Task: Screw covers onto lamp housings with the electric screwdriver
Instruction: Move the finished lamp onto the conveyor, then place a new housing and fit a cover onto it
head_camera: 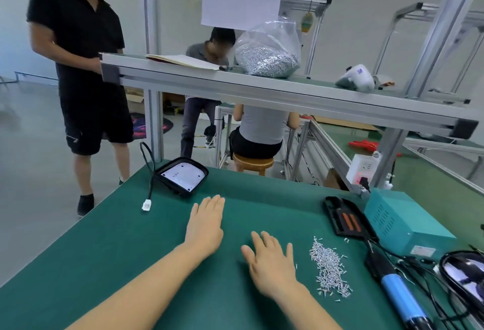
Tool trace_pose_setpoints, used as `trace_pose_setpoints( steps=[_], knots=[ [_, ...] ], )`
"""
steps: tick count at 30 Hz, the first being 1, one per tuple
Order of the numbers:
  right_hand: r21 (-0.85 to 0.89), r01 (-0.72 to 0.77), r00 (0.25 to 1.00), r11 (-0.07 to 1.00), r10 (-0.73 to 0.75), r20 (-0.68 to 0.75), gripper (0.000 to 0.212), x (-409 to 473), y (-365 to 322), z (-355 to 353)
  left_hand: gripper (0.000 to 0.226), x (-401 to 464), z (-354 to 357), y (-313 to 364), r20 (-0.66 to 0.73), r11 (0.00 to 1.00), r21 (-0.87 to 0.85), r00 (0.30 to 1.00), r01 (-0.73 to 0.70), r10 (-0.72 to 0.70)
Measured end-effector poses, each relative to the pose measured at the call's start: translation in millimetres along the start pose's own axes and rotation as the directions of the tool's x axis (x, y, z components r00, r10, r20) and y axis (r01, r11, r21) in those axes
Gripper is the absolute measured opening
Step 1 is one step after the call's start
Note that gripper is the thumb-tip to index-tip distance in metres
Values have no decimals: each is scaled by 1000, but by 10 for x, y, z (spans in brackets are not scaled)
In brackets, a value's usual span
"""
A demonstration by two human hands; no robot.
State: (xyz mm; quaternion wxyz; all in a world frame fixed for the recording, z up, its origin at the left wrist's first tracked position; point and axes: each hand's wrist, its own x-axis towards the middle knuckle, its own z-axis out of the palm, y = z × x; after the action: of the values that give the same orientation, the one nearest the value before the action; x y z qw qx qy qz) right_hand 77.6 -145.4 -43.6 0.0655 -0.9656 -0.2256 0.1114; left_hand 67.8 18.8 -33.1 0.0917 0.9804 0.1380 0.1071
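Both my hands lie flat on the green bench mat with straight fingers and hold nothing. My left hand (207, 222) reaches toward a black lamp housing (182, 175) with a white inner plate, which sits at the far left of the mat with its black cable and white plug (147, 205). My right hand (271, 264) rests just left of a heap of small silver screws (328, 268). The electric screwdriver (400, 293), blue-gripped, lies on the mat at the right. A black cover (347, 221) lies beyond the screws.
A teal power box (403, 224) stands at the right with cables trailing from it. Another black lamp part (465, 277) lies at the far right edge. A shelf above carries a bag of screws (268, 51). One person stands at the left; two others are behind the bench.
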Motion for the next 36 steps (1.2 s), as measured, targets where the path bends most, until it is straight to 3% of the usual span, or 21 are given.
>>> trace_pose_setpoints(
  steps=[5, 10, 18, 20, 22, 25, 29, 33, 36],
  knots=[
    [-58, 3, 998, 998, 1, 69, 74, 38, -134, 129, 69, 364, -217, -677, -111, 925, 362, 991, 114, -79],
    [-125, 30, 999, 992, -26, 28, 60, 49, -118, 218, 55, 460, -187, -1091, -46, 865, 496, 997, 76, -61],
    [-123, 37, 999, 992, -36, 17, 60, 131, -171, 187, 37, 628, -231, -1048, -77, 877, 475, 990, -67, 118],
    [-110, 36, 999, 993, -35, 14, 60, 128, -174, 204, 31, 577, -226, -962, -177, 878, 456, 951, -149, 253],
    [-97, 35, 999, 995, -35, 4, 60, 127, -172, 209, 41, 473, -216, -852, -261, 879, 419, 897, -228, 357],
    [-70, 37, 999, 997, -38, -12, 59, 135, -162, 199, 42, 255, -118, -644, -313, 899, 327, 864, -291, 394],
    [192, 23, 994, 981, -1, -110, 54, 159, -170, 123, 39, -43, 18, -378, -388, 920, 187, 835, -343, 390],
    [460, 51, 992, 887, 9, -127, 55, 164, -227, 28, 32, -317, 97, -92, -478, 918, 67, 795, -391, 373],
    [698, 49, 997, 714, 9, -80, 55, 117, -203, 1, 32, -407, 100, 34, -512, 926, -28, 801, -376, 310]
  ],
)
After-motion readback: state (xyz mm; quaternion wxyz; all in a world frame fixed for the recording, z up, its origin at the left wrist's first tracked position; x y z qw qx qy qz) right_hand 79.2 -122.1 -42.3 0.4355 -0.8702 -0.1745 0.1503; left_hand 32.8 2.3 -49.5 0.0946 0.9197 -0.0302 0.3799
